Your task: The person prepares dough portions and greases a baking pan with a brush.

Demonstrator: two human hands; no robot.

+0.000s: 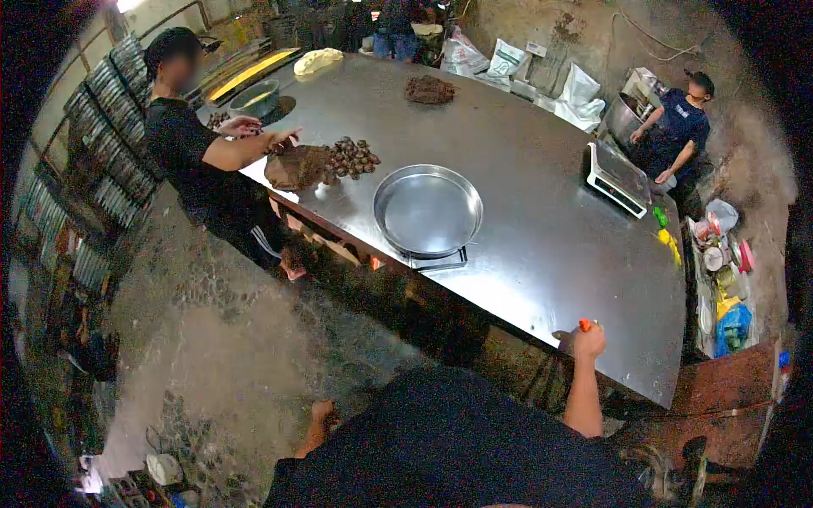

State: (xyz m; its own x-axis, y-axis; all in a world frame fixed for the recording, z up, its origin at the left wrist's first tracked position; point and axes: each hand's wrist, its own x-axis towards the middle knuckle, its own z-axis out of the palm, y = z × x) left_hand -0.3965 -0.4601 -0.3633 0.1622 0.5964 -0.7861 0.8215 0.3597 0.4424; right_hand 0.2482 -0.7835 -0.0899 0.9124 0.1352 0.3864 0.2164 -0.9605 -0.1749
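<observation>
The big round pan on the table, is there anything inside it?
The round pan looks bare inside, only shiny metal. It sits on a dark frame that peeks out at its near edge; the rest beneath is covered by the pan.

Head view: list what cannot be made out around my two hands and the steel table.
- Small orange thing in the right hand: too small to identify; the fingers cover most of it.
- Left hand: low beside the body, fingers blurred, open or shut unclear.
- Steel table underside: dark.
- Dark lumps by the co-worker: too small to name.
</observation>
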